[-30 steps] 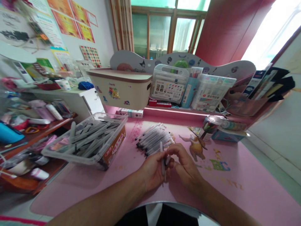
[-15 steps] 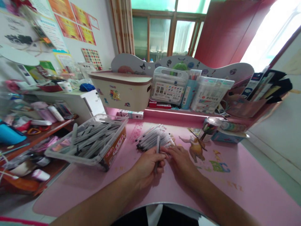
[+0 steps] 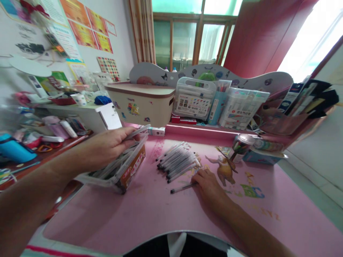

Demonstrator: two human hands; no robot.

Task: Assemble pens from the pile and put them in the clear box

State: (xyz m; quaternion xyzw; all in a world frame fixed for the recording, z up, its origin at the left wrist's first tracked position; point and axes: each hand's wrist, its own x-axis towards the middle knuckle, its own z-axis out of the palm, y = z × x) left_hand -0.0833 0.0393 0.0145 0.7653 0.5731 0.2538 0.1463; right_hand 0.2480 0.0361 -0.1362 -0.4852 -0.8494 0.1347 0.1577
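Observation:
My left hand (image 3: 111,144) is above the clear plastic box (image 3: 134,165) on the left of the desk. Pinched between its thumb and fingers is a greyish translucent pen (image 3: 138,131). More grey pens lie inside the box, partly hidden under my hand and arm. My right hand (image 3: 207,184) rests on the pink desk, its fingers closed on the end of a slim black-tipped pen (image 3: 182,188) that points left. Just beyond that hand lies a pile of similar clear pens (image 3: 178,161), their dark ends mostly toward the left.
A cream storage bin (image 3: 142,107), a clear marker case (image 3: 195,100) and another marker box (image 3: 242,109) stand along the raised back shelf. A can of pens (image 3: 241,146) and a blue box (image 3: 261,157) are at the right. Cluttered shelves (image 3: 61,142) flank the desk's left.
My left hand has moved from beside the right hand to over the box, carrying the grey pen. The right hand has shifted slightly; a black-tipped pen now shows at its fingers.

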